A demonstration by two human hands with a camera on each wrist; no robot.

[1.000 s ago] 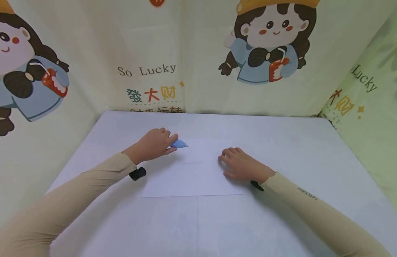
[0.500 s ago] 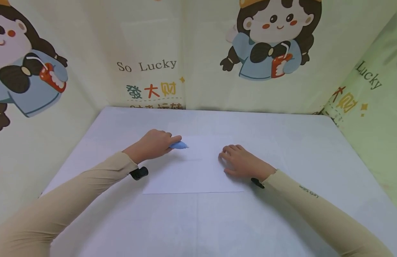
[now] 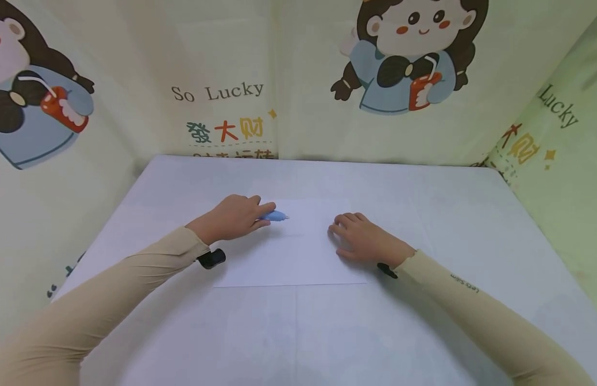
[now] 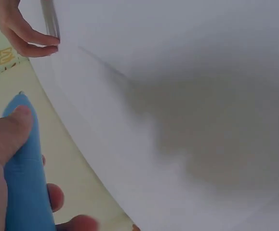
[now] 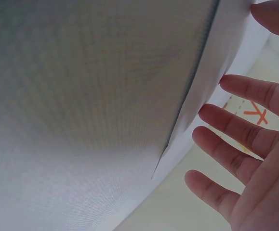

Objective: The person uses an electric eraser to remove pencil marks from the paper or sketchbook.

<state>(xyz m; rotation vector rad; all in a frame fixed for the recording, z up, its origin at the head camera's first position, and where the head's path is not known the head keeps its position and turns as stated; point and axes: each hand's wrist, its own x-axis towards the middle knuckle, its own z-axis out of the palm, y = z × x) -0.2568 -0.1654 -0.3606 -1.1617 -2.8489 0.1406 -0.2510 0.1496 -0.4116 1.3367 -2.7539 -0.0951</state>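
Observation:
My left hand (image 3: 235,215) grips a thick blue pen (image 3: 276,216), its narrow tip pointing right over a sheet of white paper (image 3: 279,268). In the left wrist view the pen (image 4: 26,168) shows a small tip, with the thumb laid on its barrel and fingers behind it. A faint short line (image 4: 103,62) marks the paper. My right hand (image 3: 363,238) rests at the sheet's right side with its fingers spread. In the right wrist view the fingertips (image 5: 210,113) of that hand are right at the paper's raised edge (image 5: 197,91).
The white table (image 3: 448,209) spreads around the sheet. Behind it hangs a cream curtain (image 3: 308,128) with cartoon figures and lettering, and more curtain stands at the sides. A dark wrist camera (image 3: 212,259) sits under the left wrist.
My left hand and the blue pen have moved slightly right and a little nearer over the paper. The right hand stays on the sheet. The head view has tilted down slightly.

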